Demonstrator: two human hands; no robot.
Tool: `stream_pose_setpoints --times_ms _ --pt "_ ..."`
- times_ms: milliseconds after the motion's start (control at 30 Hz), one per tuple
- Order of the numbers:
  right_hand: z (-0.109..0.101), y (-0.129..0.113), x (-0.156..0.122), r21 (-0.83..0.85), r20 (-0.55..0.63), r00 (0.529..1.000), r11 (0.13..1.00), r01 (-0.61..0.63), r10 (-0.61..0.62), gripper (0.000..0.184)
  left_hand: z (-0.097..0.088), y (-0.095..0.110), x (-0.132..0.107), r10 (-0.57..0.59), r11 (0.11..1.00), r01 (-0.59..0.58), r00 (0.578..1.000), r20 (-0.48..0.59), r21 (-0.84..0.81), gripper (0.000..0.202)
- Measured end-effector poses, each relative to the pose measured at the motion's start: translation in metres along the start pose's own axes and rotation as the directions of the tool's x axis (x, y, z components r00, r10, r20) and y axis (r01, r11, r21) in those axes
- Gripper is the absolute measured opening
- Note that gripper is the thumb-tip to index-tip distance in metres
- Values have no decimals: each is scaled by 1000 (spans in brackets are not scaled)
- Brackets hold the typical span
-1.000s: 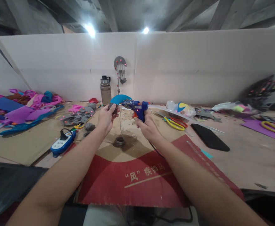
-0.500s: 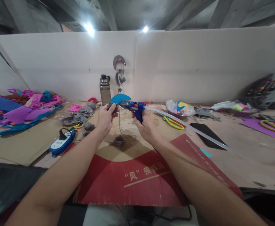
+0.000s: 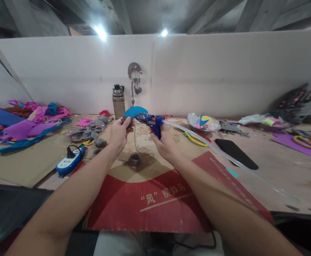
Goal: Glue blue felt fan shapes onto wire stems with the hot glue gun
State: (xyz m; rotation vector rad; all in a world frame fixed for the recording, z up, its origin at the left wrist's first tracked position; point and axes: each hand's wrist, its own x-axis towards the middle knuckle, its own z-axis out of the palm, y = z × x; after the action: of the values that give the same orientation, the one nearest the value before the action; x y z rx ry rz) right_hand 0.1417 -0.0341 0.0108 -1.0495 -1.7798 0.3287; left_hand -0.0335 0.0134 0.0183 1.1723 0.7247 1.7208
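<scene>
My left hand [image 3: 120, 134] pinches a small dark grey piece [image 3: 129, 122], which looks like felt, between thumb and fingers. A thin grey cord [image 3: 136, 138] runs down from near that piece to a coil of cord [image 3: 134, 159] on the cardboard. In my right hand [image 3: 166, 143] is a blue hot glue gun [image 3: 155, 124], its nozzle pointing left, close to the grey piece. Out of the gun's back sticks a long clear glue stick [image 3: 224, 153], slanting down to the right. Behind the nozzle shows a blue rounded shape [image 3: 137, 111].
Red-printed cardboard [image 3: 155, 213] lies before me. To the left are a blue-white power strip [image 3: 69, 163], grey felt pieces [image 3: 90, 131] and colourful fabric [image 3: 24, 128]. Behind stands a bottle [image 3: 118, 103], near a hanging grey ornament [image 3: 135, 71]. Yellow-handled scissors [image 3: 196, 139] and a black phone-like slab [image 3: 236, 153] lie right.
The glue stick's far end has swung lower and now shows farther right. A crescent on the hanging ornament has turned so that it looks narrow. Both hands stay nearly in place.
</scene>
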Motion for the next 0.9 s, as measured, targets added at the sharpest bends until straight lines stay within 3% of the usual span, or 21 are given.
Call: stream_pose_setpoints --times_ms 900 --pt "0 -1 -1 -13 32 999 1000 -10 11 35 0 2 1 -27 999 26 999 -24 -31 17"
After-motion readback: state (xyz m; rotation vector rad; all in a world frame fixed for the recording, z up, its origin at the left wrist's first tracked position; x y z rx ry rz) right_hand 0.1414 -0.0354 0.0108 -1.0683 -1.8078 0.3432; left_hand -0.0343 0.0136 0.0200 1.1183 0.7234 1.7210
